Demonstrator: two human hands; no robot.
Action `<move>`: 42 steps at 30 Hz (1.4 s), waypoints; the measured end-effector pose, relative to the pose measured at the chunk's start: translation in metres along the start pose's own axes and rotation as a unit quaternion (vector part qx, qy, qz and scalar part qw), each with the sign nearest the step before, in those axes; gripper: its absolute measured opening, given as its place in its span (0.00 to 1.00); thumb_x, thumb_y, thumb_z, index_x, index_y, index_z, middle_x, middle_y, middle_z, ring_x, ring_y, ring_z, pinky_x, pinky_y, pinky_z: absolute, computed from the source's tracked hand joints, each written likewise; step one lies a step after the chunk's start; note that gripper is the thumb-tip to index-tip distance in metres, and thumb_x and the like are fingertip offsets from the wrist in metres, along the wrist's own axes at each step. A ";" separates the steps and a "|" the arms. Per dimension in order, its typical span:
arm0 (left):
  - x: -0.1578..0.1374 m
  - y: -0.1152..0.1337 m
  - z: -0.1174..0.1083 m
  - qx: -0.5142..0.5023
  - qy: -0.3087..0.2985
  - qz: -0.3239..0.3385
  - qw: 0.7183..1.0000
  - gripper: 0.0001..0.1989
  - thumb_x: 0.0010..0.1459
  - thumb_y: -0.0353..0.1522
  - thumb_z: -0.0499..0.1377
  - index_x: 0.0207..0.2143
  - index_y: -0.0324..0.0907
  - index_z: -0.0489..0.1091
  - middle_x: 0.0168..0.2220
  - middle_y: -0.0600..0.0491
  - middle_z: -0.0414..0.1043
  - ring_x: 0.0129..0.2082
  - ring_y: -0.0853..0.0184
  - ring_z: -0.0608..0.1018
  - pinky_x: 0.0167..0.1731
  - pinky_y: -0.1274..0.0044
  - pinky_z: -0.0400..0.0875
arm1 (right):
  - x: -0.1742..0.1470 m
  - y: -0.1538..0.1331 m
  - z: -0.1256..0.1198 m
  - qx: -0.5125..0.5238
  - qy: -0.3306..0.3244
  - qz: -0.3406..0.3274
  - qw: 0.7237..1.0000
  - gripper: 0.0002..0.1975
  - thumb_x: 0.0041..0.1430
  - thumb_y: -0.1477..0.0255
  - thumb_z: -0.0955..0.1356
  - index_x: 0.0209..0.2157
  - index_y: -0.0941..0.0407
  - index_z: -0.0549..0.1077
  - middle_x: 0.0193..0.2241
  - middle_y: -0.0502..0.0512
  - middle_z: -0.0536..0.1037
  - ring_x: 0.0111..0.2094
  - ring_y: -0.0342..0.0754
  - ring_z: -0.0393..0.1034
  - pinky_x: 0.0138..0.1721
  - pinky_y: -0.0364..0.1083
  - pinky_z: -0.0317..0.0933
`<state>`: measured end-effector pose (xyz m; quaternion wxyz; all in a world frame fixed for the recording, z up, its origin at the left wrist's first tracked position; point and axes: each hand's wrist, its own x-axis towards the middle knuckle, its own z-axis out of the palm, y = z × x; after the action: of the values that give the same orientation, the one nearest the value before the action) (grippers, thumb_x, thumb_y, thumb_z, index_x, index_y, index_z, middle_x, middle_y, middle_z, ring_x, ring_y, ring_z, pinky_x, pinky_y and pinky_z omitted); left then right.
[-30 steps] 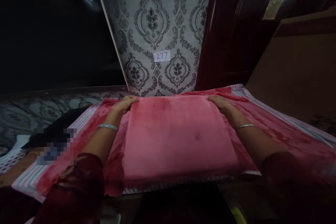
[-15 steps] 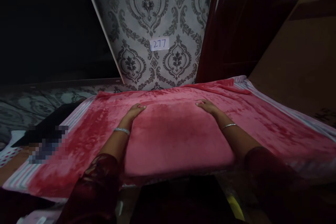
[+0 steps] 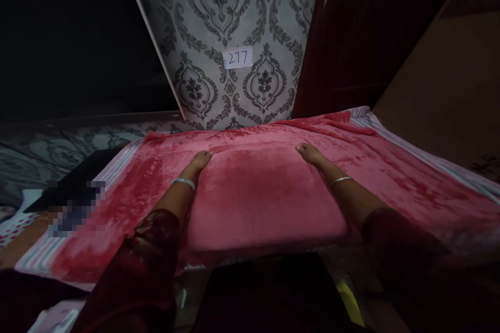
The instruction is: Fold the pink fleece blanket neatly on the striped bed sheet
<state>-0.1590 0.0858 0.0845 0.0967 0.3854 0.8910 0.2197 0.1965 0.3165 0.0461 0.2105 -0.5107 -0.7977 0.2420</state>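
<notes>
A pink folded blanket (image 3: 265,203), smooth and roughly rectangular, lies flat in front of me. It rests on a larger red and pink plush blanket (image 3: 117,218) with striped borders. My left hand (image 3: 202,159) has its fingers closed at the far left corner of the folded blanket. At the far right corner, my right hand (image 3: 309,154) is closed on the edge in the same way. Both forearms run along the sides of the folded blanket, each with a silver bangle at the wrist. The fingertips are partly hidden in the fabric.
Behind the blankets rises a patterned wall (image 3: 234,21) with a paper label (image 3: 238,57) reading 277. A large dark screen (image 3: 78,36) stands at left, a dark red cabinet (image 3: 351,36) at right. Beside it is a brown cardboard panel (image 3: 449,73). Something yellow (image 3: 350,304) shows below.
My hands have moved slightly apart along the far edge, and their fingers look more tightly closed. The folded blanket stays in about the same place; the view has tilted a little.
</notes>
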 end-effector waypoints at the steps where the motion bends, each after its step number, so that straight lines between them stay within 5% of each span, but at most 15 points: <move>1: -0.001 0.007 -0.005 0.018 0.001 -0.007 1.000 0.16 0.64 0.37 0.54 0.36 0.37 0.77 0.40 0.40 0.81 0.46 0.54 0.81 0.45 0.71 0.72 | -0.001 -0.010 -0.004 -0.015 0.003 0.005 1.000 0.16 0.64 0.67 0.63 0.42 0.61 0.79 0.43 0.67 0.81 0.45 0.56 0.73 0.47 0.49 0.63; 3: -0.002 0.025 -0.010 0.051 0.015 -0.012 0.999 0.18 0.65 0.36 0.52 0.45 0.35 0.77 0.49 0.35 0.79 0.53 0.51 0.79 0.49 0.68 0.70 | -0.008 -0.039 -0.008 -0.058 0.022 -0.024 0.998 0.21 0.65 0.66 0.63 0.53 0.63 0.76 0.53 0.71 0.77 0.55 0.60 0.70 0.54 0.53 0.61; 6: -0.008 0.063 -0.001 0.085 0.026 0.023 0.996 0.19 0.66 0.35 0.52 0.54 0.40 0.74 0.58 0.38 0.74 0.59 0.54 0.75 0.55 0.67 0.67 | -0.034 -0.099 0.008 -0.134 0.025 -0.168 0.976 0.27 0.68 0.70 0.58 0.65 0.62 0.67 0.65 0.69 0.67 0.65 0.60 0.61 0.62 0.57 0.55; 11: -0.036 0.106 0.042 0.124 0.013 0.105 0.987 0.19 0.68 0.35 0.48 0.51 0.43 0.76 0.55 0.42 0.78 0.56 0.57 0.77 0.61 0.64 0.62 | -0.089 -0.164 0.066 -0.168 -0.034 -0.277 0.945 0.29 0.68 0.74 0.55 0.69 0.62 0.61 0.69 0.65 0.61 0.69 0.57 0.53 0.68 0.60 0.45; 15: -0.056 0.100 0.062 0.156 0.028 0.135 0.978 0.22 0.69 0.34 0.45 0.52 0.39 0.76 0.52 0.38 0.78 0.56 0.53 0.77 0.62 0.60 0.59 | -0.093 -0.149 0.082 -0.191 -0.057 -0.271 0.942 0.28 0.71 0.69 0.56 0.69 0.62 0.61 0.69 0.65 0.61 0.70 0.57 0.52 0.69 0.59 0.42; 26: -0.046 0.088 0.067 0.170 0.027 0.166 0.971 0.25 0.70 0.37 0.42 0.51 0.40 0.76 0.53 0.39 0.78 0.54 0.52 0.77 0.58 0.60 0.63 | -0.049 -0.046 0.024 -0.221 0.005 -0.086 0.971 0.28 0.75 0.60 0.53 0.64 0.60 0.67 0.66 0.67 0.65 0.68 0.59 0.53 0.66 0.65 0.46; 33: -0.026 0.051 0.042 0.178 0.000 0.116 0.977 0.28 0.70 0.42 0.41 0.53 0.39 0.76 0.57 0.37 0.75 0.59 0.46 0.74 0.65 0.50 0.53 | -0.049 -0.041 0.027 -0.208 0.003 -0.073 0.975 0.28 0.74 0.59 0.53 0.64 0.59 0.67 0.67 0.67 0.64 0.69 0.59 0.50 0.64 0.65 0.49; 39: -0.019 0.017 0.017 0.143 -0.018 0.079 0.986 0.27 0.70 0.40 0.41 0.53 0.41 0.76 0.60 0.38 0.72 0.60 0.49 0.74 0.56 0.57 0.68 | -0.052 -0.042 0.028 -0.208 0.005 -0.067 0.976 0.28 0.74 0.61 0.53 0.63 0.61 0.67 0.67 0.67 0.63 0.69 0.59 0.51 0.64 0.66 0.49; 42: -0.022 0.013 0.008 0.143 -0.005 0.061 0.988 0.24 0.69 0.39 0.44 0.52 0.40 0.76 0.57 0.36 0.75 0.58 0.48 0.75 0.57 0.54 0.67 | -0.053 -0.045 0.023 -0.210 -0.005 -0.064 0.976 0.27 0.73 0.62 0.53 0.63 0.61 0.66 0.67 0.67 0.64 0.69 0.59 0.51 0.64 0.67 0.49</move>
<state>-0.1329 0.0806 0.0834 0.0311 0.4496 0.8878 0.0932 0.1713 0.2477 0.0499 0.1097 -0.4906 -0.8626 0.0572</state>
